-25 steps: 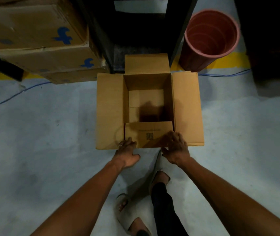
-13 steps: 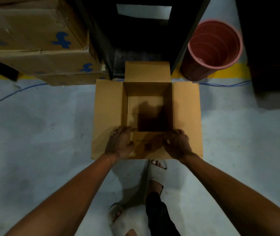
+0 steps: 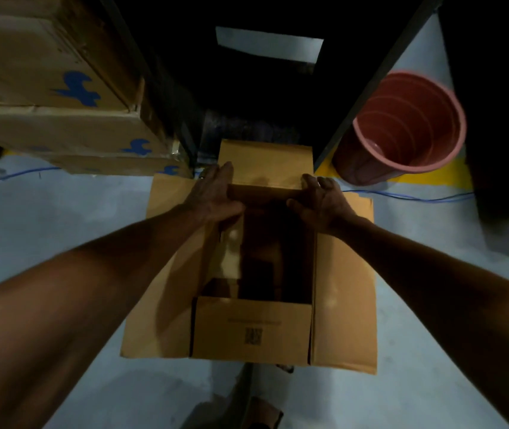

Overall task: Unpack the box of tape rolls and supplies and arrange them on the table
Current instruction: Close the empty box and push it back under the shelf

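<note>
Cardboard box [image 3: 344, 283] sits open on the grey floor [image 3: 45, 230] right in front of you, all four flaps folded out. The near flap [image 3: 251, 328] carries a small printed code. Inside is dark; you can't tell what's in it.

Your left hand [image 3: 213, 195] rests at the far-left corner of the opening, fingers [image 3: 220, 174] straight and together, reaching onto the far flap [image 3: 265, 161], thumb at the inner edge. Your right hand [image 3: 321, 198] is at the far-right corner, fingers spread and bent over the far rim, thumb inside the opening; whether it actually pinches the edge, can't tell.

Surroundings: stacked cartons with blue marks [image 3: 55, 97] to the far left, touching or just beside the box's left flap. A red ribbed bin [image 3: 408, 125] stands far right, near the box but apart. Blue cable [image 3: 417, 198] runs along the floor behind it. A dark rack [image 3: 262, 97] stands directly behind the box.
</note>
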The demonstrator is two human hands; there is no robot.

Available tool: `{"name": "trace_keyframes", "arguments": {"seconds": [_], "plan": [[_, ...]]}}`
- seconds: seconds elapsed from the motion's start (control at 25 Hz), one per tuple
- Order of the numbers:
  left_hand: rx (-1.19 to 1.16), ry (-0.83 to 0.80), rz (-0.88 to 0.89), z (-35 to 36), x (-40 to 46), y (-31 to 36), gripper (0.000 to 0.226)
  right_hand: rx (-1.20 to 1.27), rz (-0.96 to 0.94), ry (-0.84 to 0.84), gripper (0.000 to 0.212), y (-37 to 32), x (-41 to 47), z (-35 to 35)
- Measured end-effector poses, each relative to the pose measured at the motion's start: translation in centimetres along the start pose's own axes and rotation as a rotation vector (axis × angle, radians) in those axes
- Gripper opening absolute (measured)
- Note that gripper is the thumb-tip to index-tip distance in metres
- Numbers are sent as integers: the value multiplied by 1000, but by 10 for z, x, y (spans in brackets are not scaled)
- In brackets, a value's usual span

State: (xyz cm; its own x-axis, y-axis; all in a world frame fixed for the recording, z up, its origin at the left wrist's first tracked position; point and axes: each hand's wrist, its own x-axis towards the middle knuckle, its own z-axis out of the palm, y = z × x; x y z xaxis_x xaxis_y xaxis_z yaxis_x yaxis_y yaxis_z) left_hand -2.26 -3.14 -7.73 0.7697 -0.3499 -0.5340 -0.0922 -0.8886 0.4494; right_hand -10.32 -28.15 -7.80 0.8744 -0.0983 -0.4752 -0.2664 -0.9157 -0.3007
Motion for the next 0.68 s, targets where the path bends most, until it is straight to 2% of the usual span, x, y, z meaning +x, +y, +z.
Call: {"name": "trace_keyframes", "arguments": {"seconds": [0.12,0.2,0.28,0.36,0.48,0.56,0.64,0.68], "plan": [[-45,-8,-40,3,11,-7,115,21,33,-85,87,-1,13,6],[-58,-14,-40,10,14,-9,110,23,42,-75,92,-2,11,9],[-164,62,-20,12,10,-9,104,52,30,-32,99,-1,6,13],[-392,142,3,12,4,-11,99,238,33,30,109,-1,-1,13],[-757,237,-39,11,-9,-14,92,672,110,120,119,-8,-13,6],[-894,224,-37,7,-15,-14,83,846,175,131,115,-11,-23,-2],[-943,191,-29,-1,-29,-10,68,871,149,105,100,-7,-31,-4],[-894,184,-21,-6,-39,-7,64,835,133,99,89,-6,-38,-6]]}}
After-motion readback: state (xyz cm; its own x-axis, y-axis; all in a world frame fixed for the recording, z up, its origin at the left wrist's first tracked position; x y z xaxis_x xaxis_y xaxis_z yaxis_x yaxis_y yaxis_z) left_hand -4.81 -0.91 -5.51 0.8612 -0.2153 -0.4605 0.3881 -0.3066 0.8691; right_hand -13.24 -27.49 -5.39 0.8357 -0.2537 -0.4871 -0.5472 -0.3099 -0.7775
